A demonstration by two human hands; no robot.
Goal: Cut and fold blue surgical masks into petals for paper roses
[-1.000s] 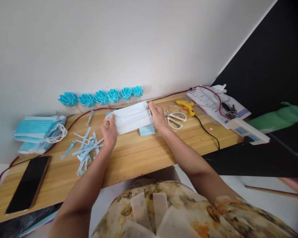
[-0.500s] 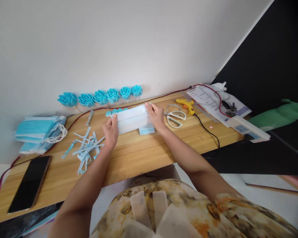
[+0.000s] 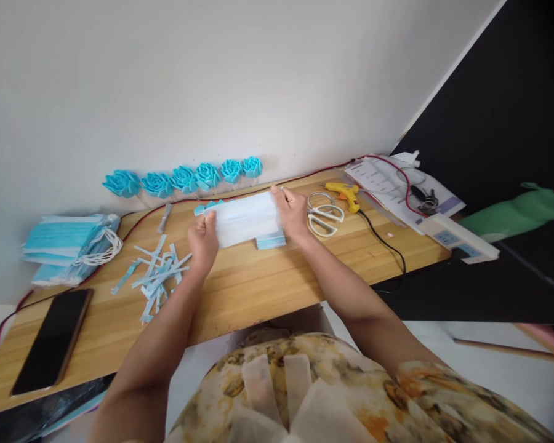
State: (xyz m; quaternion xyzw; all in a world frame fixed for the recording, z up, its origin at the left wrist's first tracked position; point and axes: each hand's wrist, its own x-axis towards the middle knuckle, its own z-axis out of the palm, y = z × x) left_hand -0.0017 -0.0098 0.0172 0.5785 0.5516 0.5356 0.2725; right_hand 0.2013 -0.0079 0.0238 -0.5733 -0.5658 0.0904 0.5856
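Both my hands hold a pale blue face mask (image 3: pixel 245 218) stretched flat just above the wooden table (image 3: pixel 240 289). My left hand (image 3: pixel 203 241) pinches its left end and my right hand (image 3: pixel 292 213) pinches its right end, fingers closed on the fabric. Under the mask's right end lies a small stack of blue folded pieces (image 3: pixel 271 242). A few small blue cut pieces (image 3: pixel 207 207) peek out behind the mask's left edge.
Six blue mask roses (image 3: pixel 182 178) line the wall. White scissors (image 3: pixel 324 216) and a yellow glue gun (image 3: pixel 345 192) lie right of my hand. Blue strips (image 3: pixel 157 274), a mask stack (image 3: pixel 71 245), a phone (image 3: pixel 50 343), a power strip (image 3: pixel 457 235) and papers (image 3: pixel 388 181) also sit here.
The mask, held up tilted a second ago, has been lowered and flattened toward the table. Both hands stayed on its ends.
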